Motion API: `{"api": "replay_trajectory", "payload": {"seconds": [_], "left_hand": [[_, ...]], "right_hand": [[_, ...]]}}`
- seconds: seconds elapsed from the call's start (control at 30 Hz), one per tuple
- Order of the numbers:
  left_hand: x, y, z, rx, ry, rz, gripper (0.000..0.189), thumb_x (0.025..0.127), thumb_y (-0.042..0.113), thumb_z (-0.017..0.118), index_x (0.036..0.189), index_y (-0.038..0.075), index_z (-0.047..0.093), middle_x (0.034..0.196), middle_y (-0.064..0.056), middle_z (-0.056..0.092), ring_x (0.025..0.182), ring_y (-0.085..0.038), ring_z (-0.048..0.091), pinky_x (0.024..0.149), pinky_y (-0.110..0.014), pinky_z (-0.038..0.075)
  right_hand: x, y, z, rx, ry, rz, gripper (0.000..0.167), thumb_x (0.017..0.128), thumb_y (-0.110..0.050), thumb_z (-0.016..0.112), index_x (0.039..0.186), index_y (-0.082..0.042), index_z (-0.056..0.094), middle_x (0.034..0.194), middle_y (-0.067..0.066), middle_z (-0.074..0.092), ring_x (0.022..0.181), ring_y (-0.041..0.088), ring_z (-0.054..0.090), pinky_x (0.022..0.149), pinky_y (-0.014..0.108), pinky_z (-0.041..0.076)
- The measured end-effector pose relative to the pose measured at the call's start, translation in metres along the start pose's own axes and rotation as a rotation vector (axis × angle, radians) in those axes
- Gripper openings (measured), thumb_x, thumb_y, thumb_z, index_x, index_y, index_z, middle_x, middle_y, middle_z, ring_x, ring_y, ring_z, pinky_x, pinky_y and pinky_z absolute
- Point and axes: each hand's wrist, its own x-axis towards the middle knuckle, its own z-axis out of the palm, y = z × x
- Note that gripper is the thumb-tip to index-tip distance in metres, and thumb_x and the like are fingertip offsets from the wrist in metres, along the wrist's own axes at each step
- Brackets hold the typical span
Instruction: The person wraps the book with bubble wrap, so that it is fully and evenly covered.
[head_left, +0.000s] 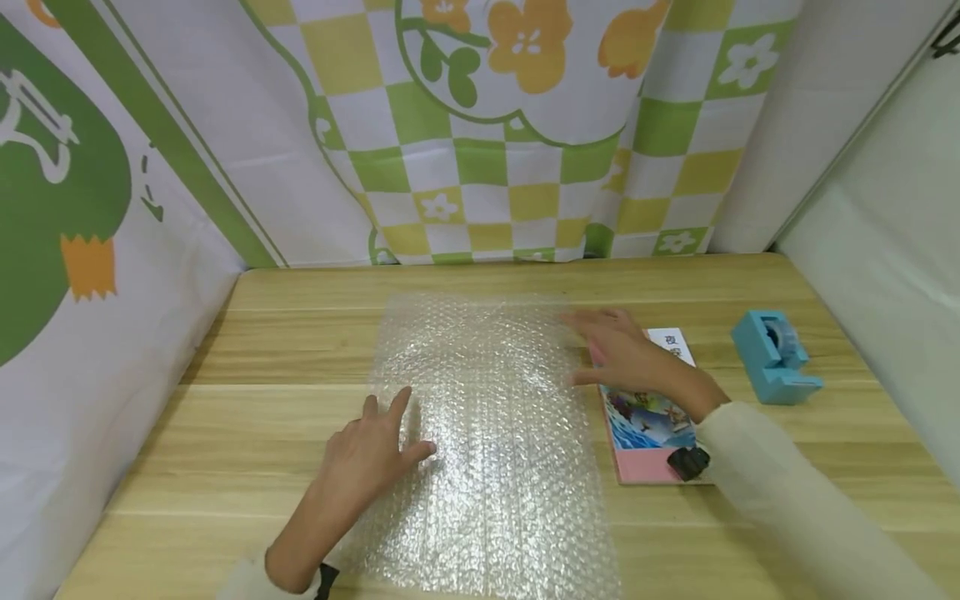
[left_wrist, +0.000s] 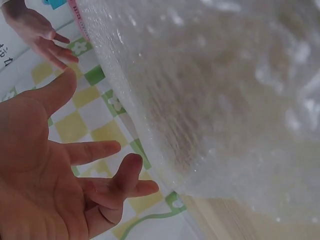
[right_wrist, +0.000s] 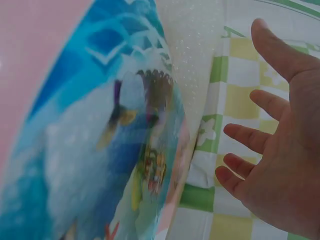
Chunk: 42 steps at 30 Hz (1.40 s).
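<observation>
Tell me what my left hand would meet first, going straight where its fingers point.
Probably the clear rectangular plastic bubble-wrap sheet, ahead of your left hand; height is unclear, so it might pass over toward the green, yellow and white checked cloth curtain.

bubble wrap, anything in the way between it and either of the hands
Nothing visible stands between the bubble wrap and the left hand or right hand. The book lies beneath the right hand, beside the wrap; the blue tape dispenser sits farther right, clear of both.
</observation>
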Motion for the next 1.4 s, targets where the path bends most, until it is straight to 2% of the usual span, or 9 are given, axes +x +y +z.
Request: {"api": "replay_trajectory", "payload": {"seconds": [0.1, 0.17, 0.27, 0.37, 0.53, 0.87, 1.13, 1.4], "left_hand": [[-0.002, 0.001, 0.002, 0.012, -0.011, 0.002, 0.086, 0.086, 0.052, 0.074, 0.151, 0.006, 0.041, 0.132, -0.044, 0.046, 0.045, -0.015, 0.046, 0.038, -0.024, 0.039], [-0.003, 0.002, 0.004, 0.028, -0.025, -0.005, 0.087, 0.085, 0.053, 0.074, 0.151, 0.006, 0.042, 0.131, -0.044, 0.046, 0.044, -0.015, 0.045, 0.037, -0.024, 0.039], [-0.003, 0.002, 0.007, 0.042, -0.064, -0.019, 0.09, 0.082, 0.055, 0.076, 0.151, 0.007, 0.042, 0.134, -0.046, 0.043, 0.044, -0.016, 0.045, 0.037, -0.024, 0.04], [-0.003, 0.002, 0.011, 0.052, -0.097, -0.022, 0.093, 0.078, 0.056, 0.079, 0.149, 0.008, 0.043, 0.135, -0.047, 0.041, 0.044, -0.018, 0.047, 0.037, -0.024, 0.042], [-0.002, 0.002, 0.014, 0.081, -0.093, -0.014, 0.096, 0.071, 0.051, 0.086, 0.147, 0.008, 0.046, 0.134, -0.048, 0.041, 0.049, -0.022, 0.051, 0.04, -0.028, 0.045], [0.001, -0.002, 0.011, 0.121, -0.109, 0.021, 0.097, 0.069, 0.05, 0.088, 0.145, 0.008, 0.045, 0.131, -0.049, 0.042, 0.058, -0.031, 0.059, 0.043, -0.033, 0.049], [0.008, -0.008, 0.006, 0.14, -0.144, 0.029, 0.093, 0.072, 0.048, 0.087, 0.146, 0.012, 0.044, 0.135, -0.047, 0.041, 0.051, -0.024, 0.052, 0.042, -0.032, 0.047], [0.023, -0.017, 0.0, 0.146, -0.179, 0.04, 0.091, 0.072, 0.046, 0.088, 0.145, 0.016, 0.042, 0.137, -0.047, 0.038, 0.064, -0.036, 0.061, 0.051, -0.043, 0.053]], "right_hand": [[0.008, 0.001, 0.005, -0.001, -0.044, 0.017, 0.09, 0.085, -0.036, 0.081, 0.157, -0.012, 0.033, 0.16, 0.023, 0.025, 0.143, 0.051, 0.013, 0.108, 0.072, 0.018], [0.013, 0.003, 0.009, -0.015, -0.073, 0.017, 0.091, 0.085, -0.04, 0.08, 0.158, -0.015, 0.033, 0.161, 0.023, 0.021, 0.144, 0.051, 0.01, 0.108, 0.073, 0.016], [0.018, 0.008, 0.016, -0.032, -0.115, 0.004, 0.09, 0.083, -0.044, 0.08, 0.157, -0.016, 0.036, 0.161, 0.023, 0.02, 0.144, 0.052, 0.006, 0.11, 0.072, 0.008], [0.021, 0.009, 0.022, -0.071, -0.171, 0.032, 0.09, 0.082, -0.047, 0.08, 0.156, -0.019, 0.037, 0.162, 0.021, 0.019, 0.145, 0.052, 0.001, 0.111, 0.071, 0.003], [0.021, 0.003, 0.024, -0.124, -0.227, 0.089, 0.087, 0.084, -0.046, 0.079, 0.156, -0.022, 0.037, 0.163, 0.019, 0.016, 0.146, 0.05, -0.002, 0.112, 0.071, 0.003], [0.019, -0.004, 0.022, -0.136, -0.226, 0.105, 0.084, 0.086, -0.043, 0.078, 0.156, -0.02, 0.038, 0.163, 0.022, 0.017, 0.145, 0.052, -0.001, 0.113, 0.068, -0.003], [0.014, -0.006, 0.026, -0.182, -0.179, 0.095, 0.085, 0.084, -0.047, 0.078, 0.154, -0.017, 0.041, 0.159, 0.026, 0.024, 0.144, 0.054, 0.007, 0.112, 0.069, 0.002], [0.008, -0.009, 0.03, -0.202, -0.157, 0.112, 0.088, 0.083, -0.05, 0.077, 0.155, -0.016, 0.039, 0.158, 0.028, 0.024, 0.144, 0.053, 0.009, 0.112, 0.069, 0.002]]}}
